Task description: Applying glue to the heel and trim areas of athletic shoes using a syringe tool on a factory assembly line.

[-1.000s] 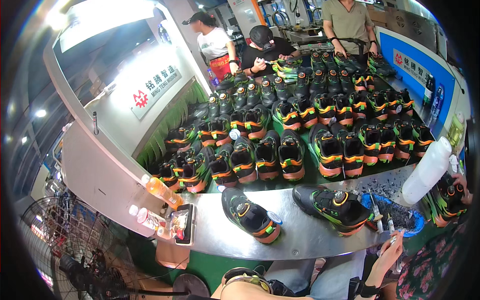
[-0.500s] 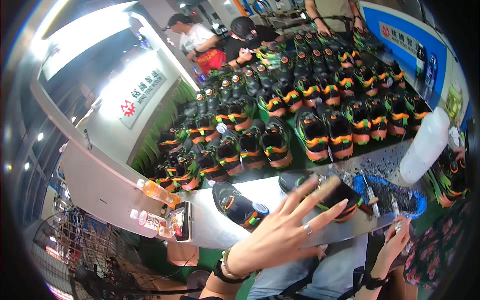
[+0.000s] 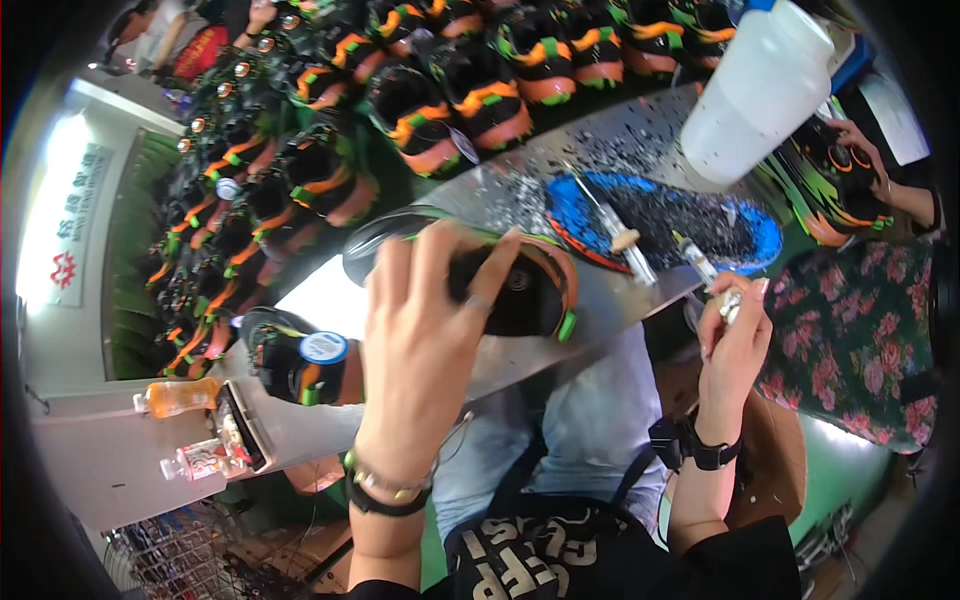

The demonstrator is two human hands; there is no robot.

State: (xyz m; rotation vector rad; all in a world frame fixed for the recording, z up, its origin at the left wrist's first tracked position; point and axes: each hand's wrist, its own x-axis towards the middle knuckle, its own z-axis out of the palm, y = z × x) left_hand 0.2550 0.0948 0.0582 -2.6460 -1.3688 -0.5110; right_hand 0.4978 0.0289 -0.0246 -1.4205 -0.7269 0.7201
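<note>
My left hand (image 3: pixel 415 340) reaches over a black shoe (image 3: pixel 525 295) with orange and green trim on the metal bench, its fingers curled on the shoe's opening. The thumb side grips near the collar; the fingertips are partly hidden. Over the bench's near edge, my right hand (image 3: pixel 735 335) holds a syringe (image 3: pixel 697 262) with a narrow yellowish tip, pointing up and left. Beside it lies a blue insole (image 3: pixel 765 243) covered with dark scraps. A second syringe (image 3: pixel 603 212) rests across that insole. Left of my left hand sits another black shoe (image 3: pixel 295 365) with a round blue-and-white sticker.
Rows of similar shoes (image 3: pixel 480 95) fill the area beyond the bench (image 3: pixel 600 330). A large white plastic bottle (image 3: pixel 745 105) leans at the right. A co-worker's hand (image 3: pixel 865 165) touches a shoe there. An orange drink bottle (image 3: pixel 178 397) and a phone (image 3: pixel 245 430) lie at left.
My view has tilted down and moved closer to the bench. My left hand, spread above the shoes before, has come down onto one shoe. The right hand still holds the syringe.
</note>
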